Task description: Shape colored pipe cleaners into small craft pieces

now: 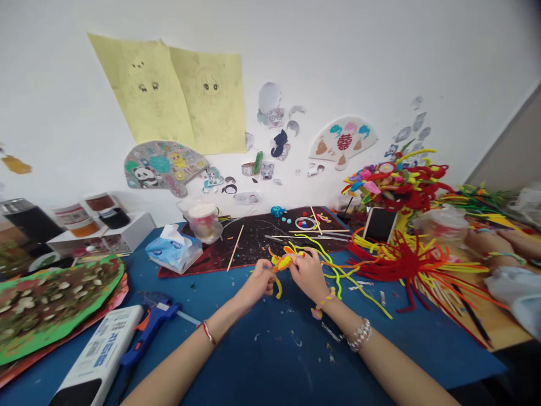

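My left hand (257,283) and my right hand (307,274) meet above the blue work table (270,361). Both pinch a twisted orange and yellow pipe cleaner piece (284,262) between them. A yellow end (279,288) hangs below it. Long yellow-green pipe cleaners (333,265) trail from under my right hand across the table. A bundle of red, orange and yellow pipe cleaners (406,265) lies further right, apart from my hands. A blue glue gun (152,330) lies left of my left forearm.
A dark red mat (253,242) holds sticks and small clay bits. A tissue pack (173,254), plastic cup (205,221), phone (379,224) and pipe-cleaner flowers (397,186) stand beyond. A co-worker's hands (494,243) rest at right. A seed-covered green board (51,299) lies left.
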Demonstrator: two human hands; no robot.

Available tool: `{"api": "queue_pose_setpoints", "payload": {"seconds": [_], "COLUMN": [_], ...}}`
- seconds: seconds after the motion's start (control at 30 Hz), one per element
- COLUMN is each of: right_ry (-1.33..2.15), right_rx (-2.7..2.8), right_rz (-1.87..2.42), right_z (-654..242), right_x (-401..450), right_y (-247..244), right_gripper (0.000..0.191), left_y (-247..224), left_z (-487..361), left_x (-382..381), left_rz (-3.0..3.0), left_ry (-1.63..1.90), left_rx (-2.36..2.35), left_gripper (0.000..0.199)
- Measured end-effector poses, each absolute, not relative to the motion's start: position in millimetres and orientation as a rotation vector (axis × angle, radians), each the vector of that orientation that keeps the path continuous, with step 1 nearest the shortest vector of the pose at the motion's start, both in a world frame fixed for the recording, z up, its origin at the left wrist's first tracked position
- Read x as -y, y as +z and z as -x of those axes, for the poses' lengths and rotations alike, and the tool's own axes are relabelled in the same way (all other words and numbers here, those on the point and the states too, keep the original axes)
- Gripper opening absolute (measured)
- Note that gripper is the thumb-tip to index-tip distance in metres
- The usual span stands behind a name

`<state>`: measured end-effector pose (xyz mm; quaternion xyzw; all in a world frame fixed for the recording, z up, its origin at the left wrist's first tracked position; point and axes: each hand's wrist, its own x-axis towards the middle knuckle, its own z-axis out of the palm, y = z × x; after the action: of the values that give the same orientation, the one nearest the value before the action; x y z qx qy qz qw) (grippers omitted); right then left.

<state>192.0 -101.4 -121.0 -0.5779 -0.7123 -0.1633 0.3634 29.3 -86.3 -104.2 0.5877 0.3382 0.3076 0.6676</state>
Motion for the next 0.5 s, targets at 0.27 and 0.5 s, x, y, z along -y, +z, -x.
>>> {"api": "queue_pose_setpoints", "payload": {"seconds": [0.27,0.5], "right_ry": [-0.397,-0.362], "right_rx": [1.859,1.9], "right_rz": [1.482,1.445], "right_z": [-191,-182], "right_x": [99,104], "right_y": [-125,-123], "right_gripper": [0.025,0.033], "left_y": [-105,-112], "left_z": [-22,-14], "left_x": [90,78], "left_rz": [-2.091,-2.377], "left_ry": [0.977,0.918], "left_rx": [-0.979,-1.274], "left_gripper": [0.011,0.019]}}
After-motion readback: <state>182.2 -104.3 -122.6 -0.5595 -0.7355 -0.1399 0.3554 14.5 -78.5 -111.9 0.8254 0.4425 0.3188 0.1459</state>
